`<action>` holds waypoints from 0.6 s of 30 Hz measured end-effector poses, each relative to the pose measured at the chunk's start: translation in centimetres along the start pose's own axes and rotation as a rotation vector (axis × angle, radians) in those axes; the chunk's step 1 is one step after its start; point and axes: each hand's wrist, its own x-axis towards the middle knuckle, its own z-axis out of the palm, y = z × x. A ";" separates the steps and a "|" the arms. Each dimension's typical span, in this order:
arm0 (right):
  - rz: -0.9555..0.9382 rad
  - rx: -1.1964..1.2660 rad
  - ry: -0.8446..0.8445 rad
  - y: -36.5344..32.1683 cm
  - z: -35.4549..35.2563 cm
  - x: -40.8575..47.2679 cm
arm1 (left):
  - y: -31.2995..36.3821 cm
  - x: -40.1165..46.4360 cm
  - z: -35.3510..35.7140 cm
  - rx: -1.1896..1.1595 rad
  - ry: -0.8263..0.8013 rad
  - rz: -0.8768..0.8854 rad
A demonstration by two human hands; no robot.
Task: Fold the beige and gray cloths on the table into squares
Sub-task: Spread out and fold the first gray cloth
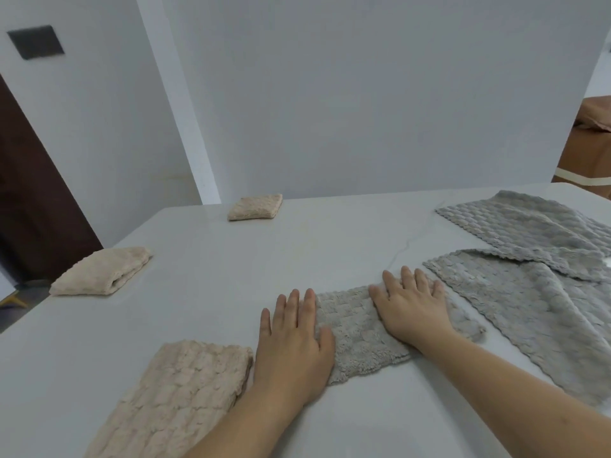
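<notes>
Two hands lie flat on a folded gray cloth (360, 335) at the lower centre of the frame, on a white tabletop (205, 279). The left hand (294, 345) presses the cloth's left end with straight fingers, partly on the cloth and partly on the tabletop. The right hand (410, 305) presses the right end, fingers spread and straight; neither hand grips anything.

Just left of the left hand, at the lower left of the frame, lies a folded beige cloth (175, 391). A second folded beige cloth (102, 271) sits at the left edge of the tabletop, and a third, small and square (255, 207), rests at the far edge, left of centre.

At the right of the frame, two gray cloths lie unfolded: one (535, 312) just beside the right hand, its near edge touching the folded cloth, and another (519, 219) behind it, overlapping its upper edge.

A white wall (363, 94) stands behind the tabletop, with a dark door (29, 200) at the left.
</notes>
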 end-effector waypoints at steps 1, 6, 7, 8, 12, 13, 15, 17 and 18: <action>-0.014 -0.010 -0.012 0.0 0.0 0.2 | 0.3 -0.6 -0.3 0.056 0.058 0.064; -0.063 -0.044 -0.043 0.0 0.0 1.6 | 0.2 -2.9 -0.8 0.135 0.198 0.474; -0.078 -0.053 -0.050 0.0 -0.1 2.0 | 0.2 -3.1 -1.5 0.174 0.140 0.443; -0.092 -0.061 -0.057 0.0 -0.1 2.3 | 0.5 -3.1 -2.2 0.247 0.069 0.418; -0.145 -0.098 -0.076 -0.1 -0.2 3.4 | 2.9 -2.5 -3.8 0.596 -0.187 0.313; -0.152 -0.099 -0.089 0.0 -0.3 3.6 | 3.8 -2.2 -3.4 0.660 -0.225 0.300; -0.176 -0.058 -0.082 -0.1 -0.5 3.5 | 5.2 -1.3 -2.3 0.715 -0.264 0.297; -0.221 0.026 0.050 -0.3 -0.7 2.4 | 5.9 -0.6 -1.9 0.627 -0.311 0.321; -0.244 0.080 0.178 -0.3 -0.8 1.4 | 6.2 -0.6 -2.3 0.684 -0.372 0.359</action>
